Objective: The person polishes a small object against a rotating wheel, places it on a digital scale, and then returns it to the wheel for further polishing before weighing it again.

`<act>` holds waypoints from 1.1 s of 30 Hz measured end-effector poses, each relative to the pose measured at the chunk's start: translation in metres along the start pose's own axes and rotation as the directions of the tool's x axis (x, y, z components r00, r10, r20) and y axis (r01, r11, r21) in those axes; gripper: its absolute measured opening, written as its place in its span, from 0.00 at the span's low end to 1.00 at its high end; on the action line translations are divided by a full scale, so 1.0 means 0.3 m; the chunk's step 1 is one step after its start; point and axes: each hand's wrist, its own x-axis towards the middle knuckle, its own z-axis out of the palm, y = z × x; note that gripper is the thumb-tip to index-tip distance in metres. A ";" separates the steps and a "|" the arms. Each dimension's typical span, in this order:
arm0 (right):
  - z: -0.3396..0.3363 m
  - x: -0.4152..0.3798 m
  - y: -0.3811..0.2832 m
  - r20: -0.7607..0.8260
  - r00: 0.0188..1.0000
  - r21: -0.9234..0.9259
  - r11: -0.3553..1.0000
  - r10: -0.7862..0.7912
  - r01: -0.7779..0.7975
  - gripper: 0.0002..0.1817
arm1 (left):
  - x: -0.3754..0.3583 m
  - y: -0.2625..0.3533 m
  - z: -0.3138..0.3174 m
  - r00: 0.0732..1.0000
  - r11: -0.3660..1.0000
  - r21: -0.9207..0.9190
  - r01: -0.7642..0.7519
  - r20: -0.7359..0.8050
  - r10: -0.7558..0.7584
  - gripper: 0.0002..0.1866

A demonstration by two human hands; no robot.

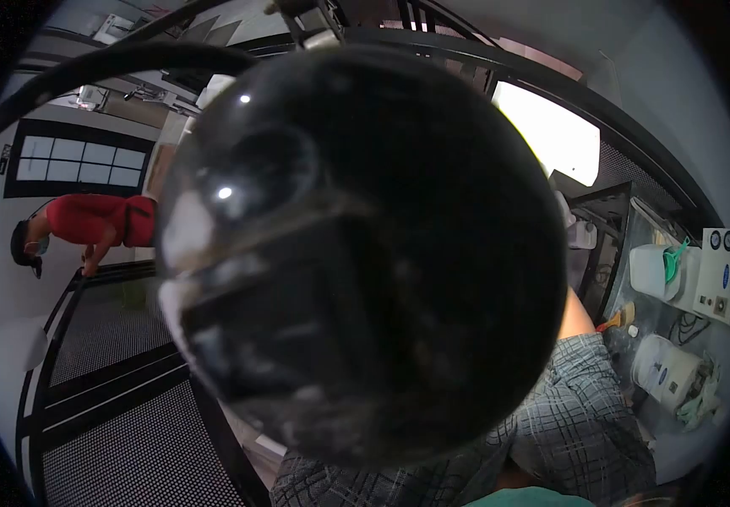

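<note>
A large dark glossy round object (365, 253) sits very close to the camera and fills the middle of the view, with pale smears along its left side. A plaid sleeve (568, 414) with a strip of bare forearm (574, 314) runs behind its lower right edge. The hand at the end of that arm is hidden by the round object. Neither my left hand nor my right hand shows anywhere in the frame. The whole scene appears turned on its side.
A person in a red shirt (95, 220) stands at the far left by black mesh panels with dark rails (111, 422). White containers (665, 270) (669, 367) and a white gauge box (718, 270) lie at the right. A bright opening (555, 139) glows above.
</note>
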 end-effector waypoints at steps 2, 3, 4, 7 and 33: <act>-0.001 -0.012 -0.017 0.027 1.000 -0.033 0.999 -0.015 0.016 0.06 | -0.010 0.010 0.014 1.000 1.000 0.020 -0.014 -0.010 0.015 0.05; 0.044 -0.121 -0.136 0.015 0.999 -0.289 0.956 -0.043 0.046 0.06 | -0.011 0.012 0.020 1.000 0.999 0.026 -0.020 -0.016 0.021 0.05; 0.043 -0.119 -0.129 0.035 0.999 -0.204 0.978 -0.033 0.040 0.06 | -0.014 0.019 0.027 0.999 0.999 0.032 -0.026 -0.019 0.027 0.05; 0.045 -0.113 -0.112 -0.007 0.999 -0.200 0.979 -0.049 0.046 0.06 | -0.024 0.037 0.054 0.998 0.998 0.049 -0.040 -0.039 0.042 0.05; -0.004 -0.147 -0.038 0.108 0.901 -0.331 0.839 -0.421 0.432 0.05 | -0.124 -0.003 0.083 0.973 0.965 0.164 -0.207 -0.073 0.221 0.02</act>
